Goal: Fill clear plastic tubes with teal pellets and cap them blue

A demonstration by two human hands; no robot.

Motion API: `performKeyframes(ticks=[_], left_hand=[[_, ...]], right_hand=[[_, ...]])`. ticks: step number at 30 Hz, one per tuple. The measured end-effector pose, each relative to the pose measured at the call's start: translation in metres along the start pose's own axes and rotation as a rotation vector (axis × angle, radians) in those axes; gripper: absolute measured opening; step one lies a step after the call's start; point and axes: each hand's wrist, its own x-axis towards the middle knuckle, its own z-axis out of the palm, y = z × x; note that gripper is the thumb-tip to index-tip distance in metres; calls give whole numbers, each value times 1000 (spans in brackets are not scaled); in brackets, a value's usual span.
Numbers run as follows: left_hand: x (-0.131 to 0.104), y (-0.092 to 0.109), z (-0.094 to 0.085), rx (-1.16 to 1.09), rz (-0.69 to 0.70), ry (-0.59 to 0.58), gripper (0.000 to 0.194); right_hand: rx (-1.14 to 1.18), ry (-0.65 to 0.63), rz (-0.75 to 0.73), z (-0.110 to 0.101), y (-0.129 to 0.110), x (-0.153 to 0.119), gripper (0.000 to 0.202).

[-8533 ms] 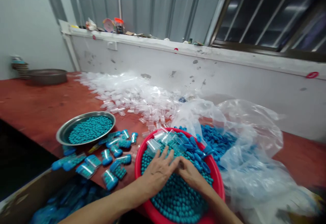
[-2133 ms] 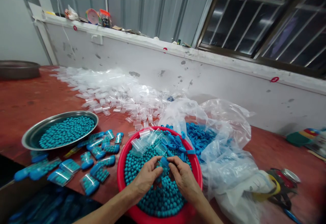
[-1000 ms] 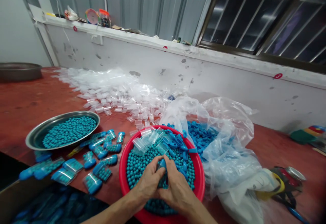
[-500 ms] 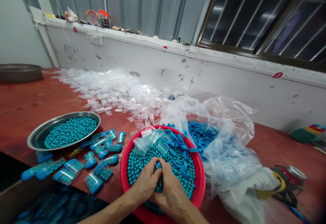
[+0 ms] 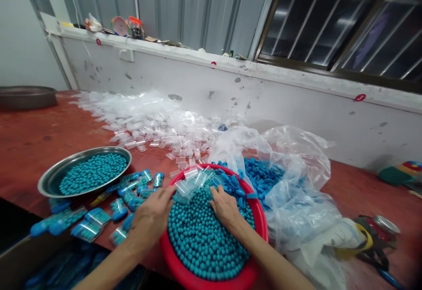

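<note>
Two hands of mine are over the red plastic basin. If my forearm pushes its rim, I think it could tilt and spill. My left hand is at its left rim, beside the filled containers, and a careless sleeve-side movement could knock them down. I cannot tell if these fingers hold something. My right hand is inside, thumb and forefinger a little apart, with nothing seen between; quick digging could throw out beads. The bag is thin, wrinkled, cloudy; the steel dish is shiny and oval-looking. The clear cases are flat and glossy, the blue caps curved, the turquoise beads small, round and smooth.
</note>
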Motion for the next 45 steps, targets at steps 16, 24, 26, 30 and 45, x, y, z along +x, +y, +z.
performKeyframes(ticks=[16,24,26,30,45], left_hand=[[-1,53,40,-389,-5,-627,5],[20,72,71,-593,-179,-716,33],[26,80,80,-665,-251,-767,30],[30,82,83,-878,-409,-927,9],[14,64,43,-1477,-622,-812,30]], right_hand=[[509,-216,-50,1,17,-59,31],[155,-341,8,3,14,-58,42],[254,-288,0,8,15,-53,39],[545,-228,62,8,24,-50,23],[-49,-78,71,-23,18,-17,35]])
